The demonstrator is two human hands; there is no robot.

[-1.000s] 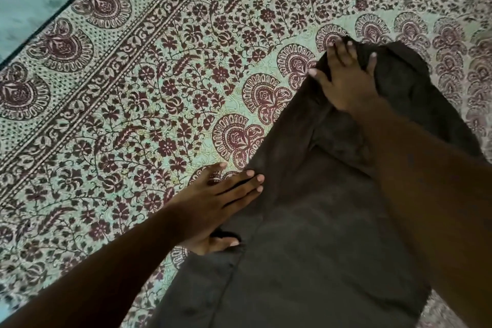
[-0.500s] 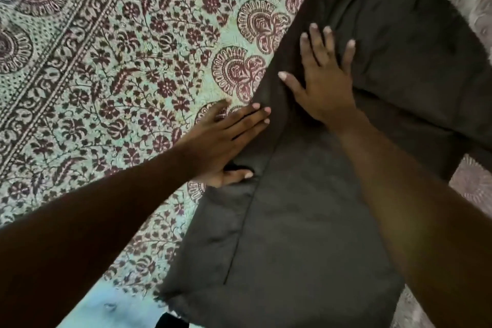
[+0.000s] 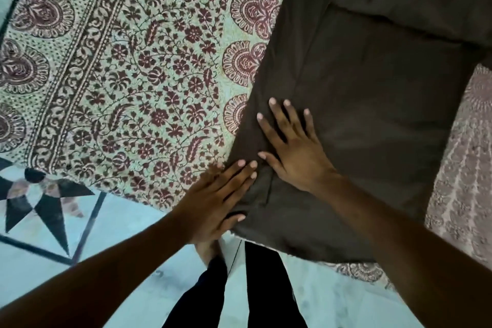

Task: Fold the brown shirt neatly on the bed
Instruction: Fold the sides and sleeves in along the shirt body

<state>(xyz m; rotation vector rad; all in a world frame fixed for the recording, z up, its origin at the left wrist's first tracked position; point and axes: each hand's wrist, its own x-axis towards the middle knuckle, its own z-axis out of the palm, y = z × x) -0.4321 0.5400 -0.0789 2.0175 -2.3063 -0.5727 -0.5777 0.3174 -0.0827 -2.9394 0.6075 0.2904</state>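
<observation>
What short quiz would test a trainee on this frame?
1. True or false: the right hand lies flat on the shirt.
2. The left hand touches the shirt at: A) its edge beside the bare sheet; B) its middle; C) nowhere.
3. How many hands touch the shirt?
Key: 1 true; 2 A; 3 two.
</observation>
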